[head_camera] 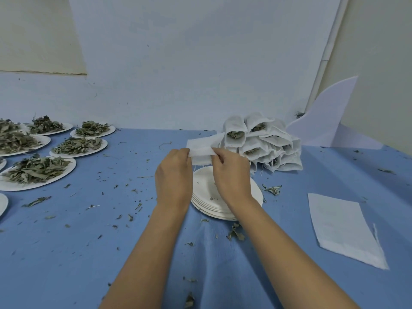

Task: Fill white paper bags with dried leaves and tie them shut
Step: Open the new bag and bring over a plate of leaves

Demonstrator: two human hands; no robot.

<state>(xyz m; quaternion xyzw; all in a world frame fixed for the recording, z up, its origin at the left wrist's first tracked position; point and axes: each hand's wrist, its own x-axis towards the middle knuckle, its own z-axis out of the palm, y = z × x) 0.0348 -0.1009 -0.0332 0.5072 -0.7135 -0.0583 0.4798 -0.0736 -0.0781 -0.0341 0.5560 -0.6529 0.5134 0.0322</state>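
White paper bag (200, 150), flat and seemingly empty, is held up over a stack of empty plates (256, 194), probably so its mouth can be teased open for filling. The left hand (175, 175) and right hand (231, 175) each pinch its near edge, both grips closed on the paper; the bag juts out beyond the fingertips. Dried leaves (38, 169) wait on the table (111, 241) at left, and filled bags (267, 148) are piled behind.

White bags (263, 141), grey-green leaves (35, 168), plain blue tablecloth (111, 241).
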